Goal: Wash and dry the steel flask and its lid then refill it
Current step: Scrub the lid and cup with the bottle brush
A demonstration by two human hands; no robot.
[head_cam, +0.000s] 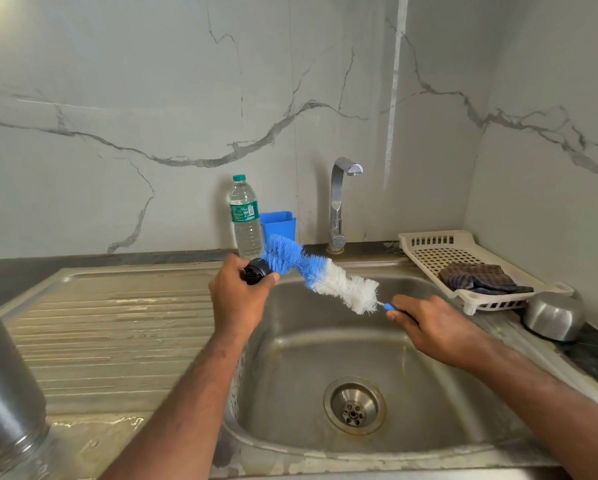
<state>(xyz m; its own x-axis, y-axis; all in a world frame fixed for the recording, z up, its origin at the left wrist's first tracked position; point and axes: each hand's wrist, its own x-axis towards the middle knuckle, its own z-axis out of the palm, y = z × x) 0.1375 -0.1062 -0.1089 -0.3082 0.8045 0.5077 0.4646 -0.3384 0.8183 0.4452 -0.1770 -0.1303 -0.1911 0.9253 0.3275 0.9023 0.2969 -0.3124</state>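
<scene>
Item 1: my left hand (239, 299), raised over the back left corner of the sink basin (290, 348). Fingers curled round the black flask lid (257, 270); thumb lies along its near side. The lid is held off every surface.

Item 2: my right hand (432, 327), over the right side of the basin. Fingers wrapped round the blue handle of the bottle brush (320, 275); only the handle's tip shows past my thumb.

Item 3: bottle brush. White bristles nearest the handle, blue bristles toward the far end. The blue end is bent and pressed against the lid in my left hand.

Item 4: steel flask (8, 386), at the left edge of the view, on the drainboard (117, 327); cut off by the frame, threaded mouth pointing down. Well apart from the lid.

Item 5: sink basin, stainless steel, round drain strainer (354, 406) at its bottom.

Item 6: chrome tap (339, 206), behind the basin at the wall.

Item 7: plastic water bottle (245, 216), green cap and label, upright at the back edge of the counter, just beside a blue plastic holder (279, 224).

Item 8: cream perforated tray (443, 252), right of the basin, with a dark checked cloth (477, 278) lying in it.

Item 9: steel bowl (554, 315), upside down on the counter, just in front of the tray.
</scene>
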